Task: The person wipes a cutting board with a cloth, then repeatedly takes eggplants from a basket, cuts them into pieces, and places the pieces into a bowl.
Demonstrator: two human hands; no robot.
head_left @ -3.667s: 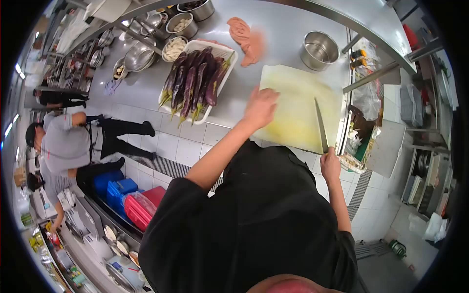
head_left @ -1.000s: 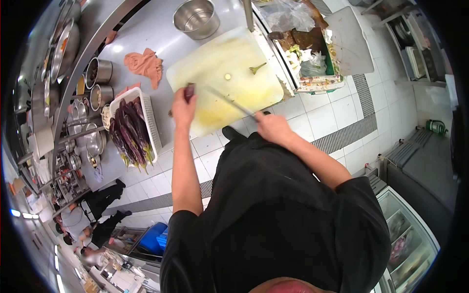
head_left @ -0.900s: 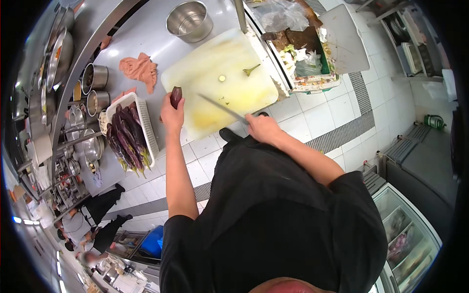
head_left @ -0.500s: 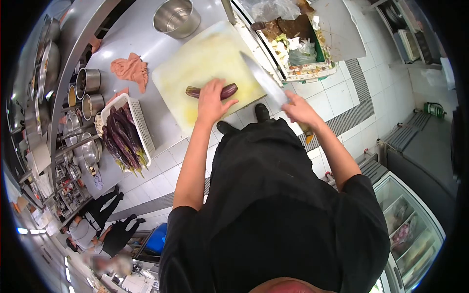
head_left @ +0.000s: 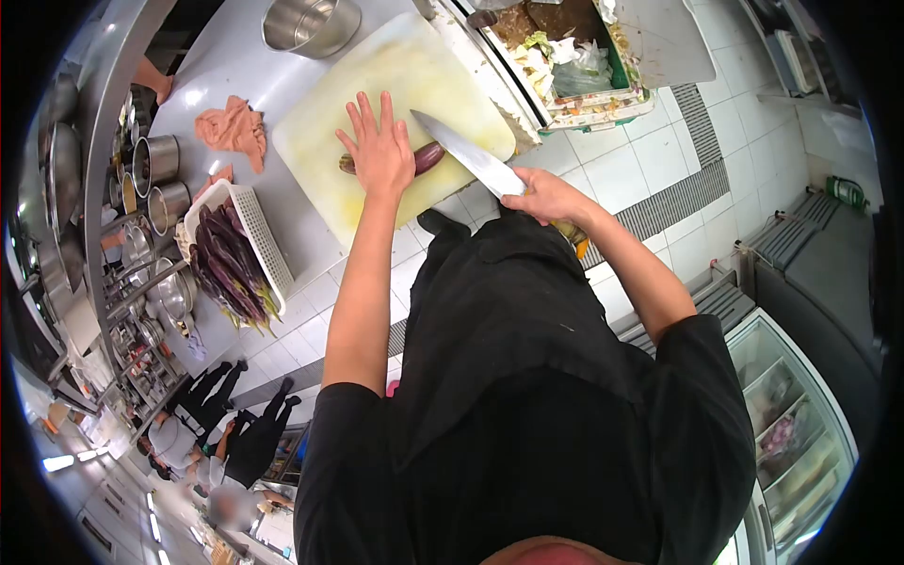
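A purple eggplant [head_left: 428, 158] lies on the white cutting board [head_left: 330, 108], which has yellow stains. Across its middle my left hand [head_left: 381, 155] rests flat, fingers stretched out and spread. Its two ends show on either side of the palm. My right hand [head_left: 546, 196] is closed round the handle of a kitchen knife [head_left: 466, 158]. The broad blade points up and left, its tip over the board near the eggplant's right end. To the left of the board, a white plastic basket [head_left: 262, 247] holds several more eggplants [head_left: 228, 259] with green stems.
A steel pot [head_left: 311, 26] stands beyond the board, with a crumpled orange cloth [head_left: 233, 129] to its lower left. Right of the board is a bin [head_left: 589, 113] of vegetable scraps. Shelves with steel pots [head_left: 155, 162] line the left. Other people [head_left: 254, 447] stand farther off.
My left hand has opened out, its fingers now spread over the eggplant. The knife has moved left, its blade now closer to the eggplant. The view has shifted slightly.
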